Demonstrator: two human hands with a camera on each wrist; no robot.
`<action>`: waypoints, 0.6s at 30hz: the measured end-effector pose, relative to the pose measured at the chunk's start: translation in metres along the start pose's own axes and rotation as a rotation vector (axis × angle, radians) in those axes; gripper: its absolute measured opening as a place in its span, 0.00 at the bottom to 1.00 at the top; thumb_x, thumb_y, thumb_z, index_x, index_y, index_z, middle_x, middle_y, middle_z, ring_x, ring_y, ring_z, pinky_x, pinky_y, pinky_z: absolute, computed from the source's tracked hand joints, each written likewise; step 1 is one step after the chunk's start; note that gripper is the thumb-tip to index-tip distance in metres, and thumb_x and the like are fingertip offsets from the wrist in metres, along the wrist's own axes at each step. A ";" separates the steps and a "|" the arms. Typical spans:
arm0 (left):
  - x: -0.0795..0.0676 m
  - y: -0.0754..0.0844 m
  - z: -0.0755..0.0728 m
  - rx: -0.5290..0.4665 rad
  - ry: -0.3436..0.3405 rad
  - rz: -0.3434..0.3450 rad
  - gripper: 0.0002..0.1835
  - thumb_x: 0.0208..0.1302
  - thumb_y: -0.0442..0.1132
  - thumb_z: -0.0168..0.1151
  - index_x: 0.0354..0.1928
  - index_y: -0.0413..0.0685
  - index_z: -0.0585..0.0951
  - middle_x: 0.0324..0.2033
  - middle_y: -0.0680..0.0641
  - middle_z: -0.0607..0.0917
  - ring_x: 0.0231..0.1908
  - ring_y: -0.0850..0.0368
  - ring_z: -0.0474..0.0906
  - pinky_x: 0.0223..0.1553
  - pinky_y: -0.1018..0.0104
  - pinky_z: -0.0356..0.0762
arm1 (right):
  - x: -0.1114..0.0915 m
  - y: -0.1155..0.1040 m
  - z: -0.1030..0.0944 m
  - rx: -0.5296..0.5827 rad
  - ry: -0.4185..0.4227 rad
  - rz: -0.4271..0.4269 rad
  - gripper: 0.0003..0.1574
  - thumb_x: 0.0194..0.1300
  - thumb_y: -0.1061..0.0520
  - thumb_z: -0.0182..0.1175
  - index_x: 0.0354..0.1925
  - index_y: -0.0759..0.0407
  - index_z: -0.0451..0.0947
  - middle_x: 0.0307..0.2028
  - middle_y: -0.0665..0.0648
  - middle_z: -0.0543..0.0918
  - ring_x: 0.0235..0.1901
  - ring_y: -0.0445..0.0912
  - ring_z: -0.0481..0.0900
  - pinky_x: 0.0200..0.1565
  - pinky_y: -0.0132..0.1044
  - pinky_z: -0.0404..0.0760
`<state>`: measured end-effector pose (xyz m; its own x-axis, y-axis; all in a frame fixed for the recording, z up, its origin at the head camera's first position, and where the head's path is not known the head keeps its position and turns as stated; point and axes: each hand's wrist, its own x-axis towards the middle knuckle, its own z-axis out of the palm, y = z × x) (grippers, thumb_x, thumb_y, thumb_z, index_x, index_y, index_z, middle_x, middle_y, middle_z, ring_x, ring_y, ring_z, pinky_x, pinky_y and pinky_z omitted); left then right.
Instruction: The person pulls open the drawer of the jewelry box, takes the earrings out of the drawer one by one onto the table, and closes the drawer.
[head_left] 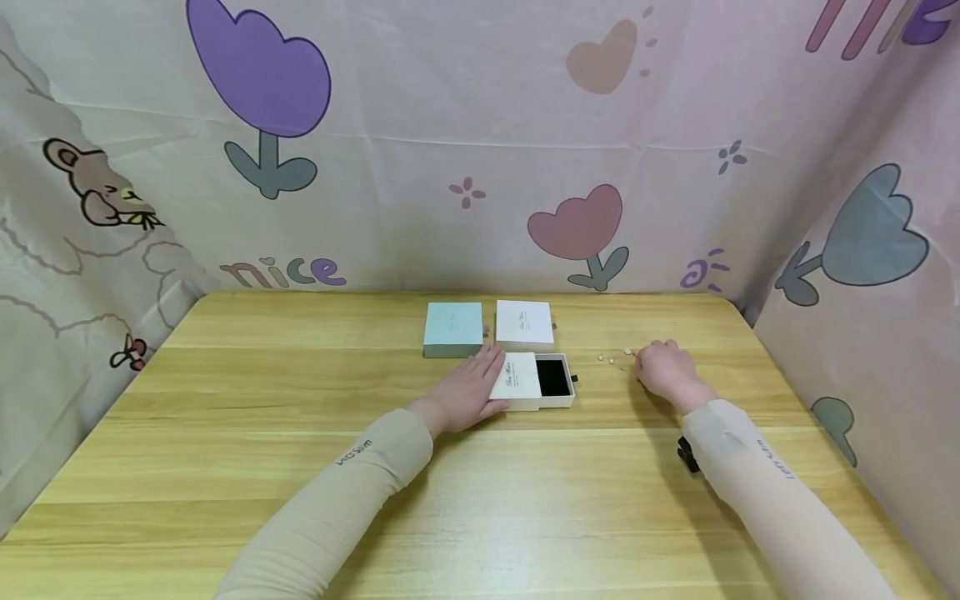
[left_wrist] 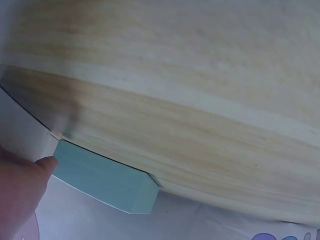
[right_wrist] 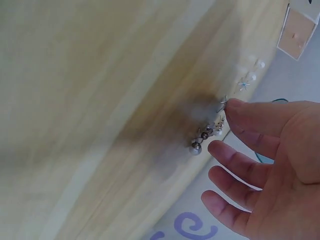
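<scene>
My left hand rests against the left end of a white jewelry box, fingers straight. The box's drawer is pulled partway out to the right, showing a black lining and a black tab. Over the right part of the table, my right hand pinches a small silver, spiky earring between thumb and index finger, close over the wood. Its other fingers are loosely bent. Beside it lie pearl-tipped earrings, and a star-shaped earring is a little farther along.
Behind the drawer box stand a teal box and another white box, both closed. A printed curtain hangs along the back of the wooden table. A small black object shows beside the right sleeve.
</scene>
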<state>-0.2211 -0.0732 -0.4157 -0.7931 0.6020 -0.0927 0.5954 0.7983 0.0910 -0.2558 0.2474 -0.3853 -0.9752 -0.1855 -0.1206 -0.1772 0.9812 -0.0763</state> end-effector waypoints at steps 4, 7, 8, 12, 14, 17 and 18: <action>0.000 0.000 -0.001 -0.006 -0.005 0.000 0.42 0.70 0.60 0.37 0.72 0.37 0.43 0.73 0.40 0.44 0.73 0.46 0.37 0.72 0.56 0.45 | 0.002 -0.001 -0.001 0.016 0.033 0.001 0.10 0.60 0.60 0.53 0.29 0.65 0.78 0.33 0.64 0.79 0.37 0.58 0.71 0.38 0.52 0.73; 0.000 0.001 -0.002 -0.009 0.002 0.006 0.42 0.71 0.60 0.38 0.72 0.36 0.44 0.73 0.40 0.45 0.73 0.45 0.38 0.72 0.55 0.45 | 0.002 -0.005 -0.003 0.084 0.056 -0.032 0.15 0.61 0.56 0.56 0.39 0.68 0.79 0.40 0.67 0.81 0.44 0.62 0.73 0.46 0.57 0.73; 0.000 0.001 -0.002 -0.010 0.004 0.008 0.42 0.71 0.60 0.38 0.72 0.36 0.45 0.73 0.39 0.46 0.73 0.45 0.38 0.72 0.55 0.46 | 0.003 -0.007 -0.004 0.119 0.055 -0.057 0.19 0.62 0.54 0.56 0.43 0.69 0.78 0.44 0.68 0.81 0.47 0.63 0.73 0.50 0.59 0.72; -0.001 0.001 -0.003 -0.012 0.003 0.011 0.42 0.71 0.60 0.38 0.72 0.35 0.45 0.73 0.39 0.46 0.73 0.45 0.39 0.72 0.55 0.46 | 0.002 -0.020 -0.009 0.296 -0.035 -0.214 0.37 0.61 0.49 0.61 0.59 0.73 0.67 0.57 0.73 0.72 0.58 0.66 0.67 0.61 0.60 0.64; -0.001 0.001 -0.003 -0.012 0.000 0.010 0.41 0.71 0.60 0.38 0.72 0.36 0.45 0.73 0.39 0.46 0.73 0.45 0.39 0.72 0.55 0.46 | 0.001 -0.028 -0.009 0.341 -0.099 -0.294 0.46 0.57 0.48 0.64 0.63 0.74 0.61 0.61 0.74 0.68 0.61 0.67 0.64 0.63 0.60 0.61; -0.001 0.001 -0.003 -0.013 -0.009 0.006 0.41 0.71 0.60 0.38 0.72 0.36 0.45 0.73 0.40 0.46 0.73 0.45 0.38 0.72 0.55 0.46 | -0.001 -0.037 -0.008 0.354 -0.162 -0.366 0.55 0.52 0.47 0.68 0.66 0.73 0.55 0.64 0.73 0.64 0.64 0.67 0.61 0.65 0.59 0.58; 0.000 0.001 -0.003 -0.010 -0.013 0.005 0.41 0.71 0.60 0.37 0.72 0.36 0.44 0.73 0.40 0.45 0.73 0.46 0.37 0.72 0.56 0.46 | -0.002 -0.040 -0.007 0.351 -0.170 -0.385 0.56 0.50 0.47 0.69 0.67 0.73 0.55 0.64 0.73 0.64 0.64 0.67 0.60 0.65 0.59 0.58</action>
<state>-0.2207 -0.0728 -0.4127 -0.7881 0.6065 -0.1049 0.5982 0.7949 0.1017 -0.2483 0.2092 -0.3747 -0.8083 -0.5622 -0.1751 -0.4337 0.7695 -0.4687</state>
